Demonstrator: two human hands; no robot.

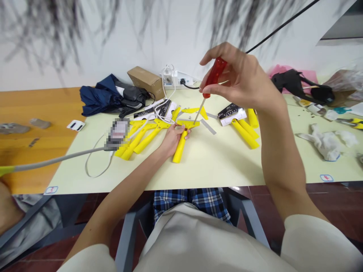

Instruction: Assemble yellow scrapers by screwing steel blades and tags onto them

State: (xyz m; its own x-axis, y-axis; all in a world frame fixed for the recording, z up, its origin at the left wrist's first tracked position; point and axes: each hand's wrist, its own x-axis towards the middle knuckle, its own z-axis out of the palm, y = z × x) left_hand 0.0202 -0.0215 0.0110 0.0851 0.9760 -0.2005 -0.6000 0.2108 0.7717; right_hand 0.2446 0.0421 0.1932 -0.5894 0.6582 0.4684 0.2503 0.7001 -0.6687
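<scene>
My right hand [244, 77] is raised with its fingers wrapped round the red handle of a screwdriver [214, 75]. The shaft slants down, and its tip meets the head of a yellow T-shaped scraper [178, 151]. On the pale tabletop, my left hand [171, 139] grips that scraper where head and handle join. Just behind the head lies a loose yellow head piece [194, 110]. A flat grey metal blade [208, 126] rests to its right. Several more yellow scrapers [146, 141] lie left of my left hand.
Farther right are more yellow scrapers [245, 133] beside a black-and-white package [231, 113]. A blurred-out phone-like object [117, 133] with a cable lies left. At the back stand a cardboard box [146, 79], dark blue cloth [99, 94] and a power strip [184, 78]. Crumpled white gloves [326, 143] lie right.
</scene>
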